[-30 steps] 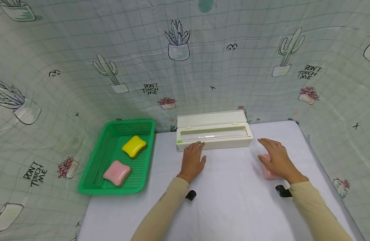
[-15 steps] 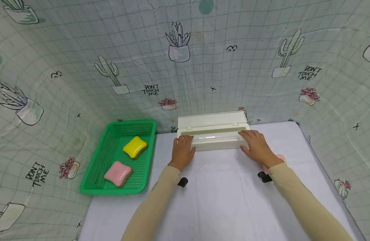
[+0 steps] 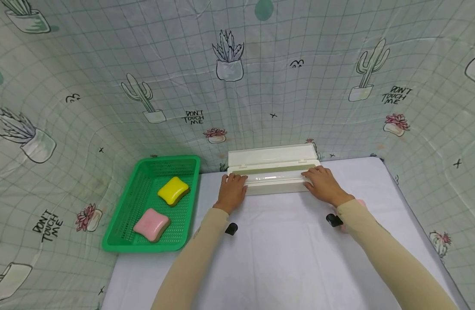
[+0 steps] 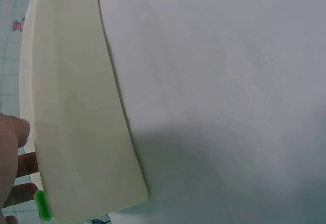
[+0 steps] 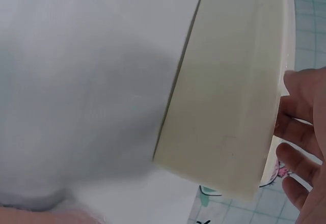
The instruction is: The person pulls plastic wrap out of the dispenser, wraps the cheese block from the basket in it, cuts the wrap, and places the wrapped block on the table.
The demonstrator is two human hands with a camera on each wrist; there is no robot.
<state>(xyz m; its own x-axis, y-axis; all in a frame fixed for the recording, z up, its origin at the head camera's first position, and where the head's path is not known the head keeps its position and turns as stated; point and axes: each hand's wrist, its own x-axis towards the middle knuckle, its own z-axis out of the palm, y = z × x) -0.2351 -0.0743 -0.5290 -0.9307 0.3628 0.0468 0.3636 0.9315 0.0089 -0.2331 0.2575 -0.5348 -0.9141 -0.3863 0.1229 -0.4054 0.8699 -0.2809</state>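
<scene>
A long white box (image 3: 276, 188) stands open at the back of the table in the head view, its lid (image 3: 274, 155) tipped back. Along its opening lies a shiny roll of plastic wrap (image 3: 274, 176). At the left end, my left hand (image 3: 230, 192) has its fingers over the box edge and holds the plastic wrap. My right hand (image 3: 323, 186) does the same at the other end. Both wrist views show thumb and curled fingers at the box's upper edge; the exact contact is partly hidden. A green piece (image 4: 43, 205) sits at the box's left corner.
A green basket (image 3: 119, 224) at left holds a yellow sponge (image 3: 173, 190) and a pink sponge (image 3: 152, 224). Another pink item (image 3: 362, 202) lies mostly hidden beneath my right wrist. The patterned cloth (image 3: 257, 99) hangs behind the white table (image 3: 284, 258).
My right hand has moved left from above the pink item to the box's right end. The left hand has shifted slightly left onto the box's left end. The roll now sits nearer the front rim.
</scene>
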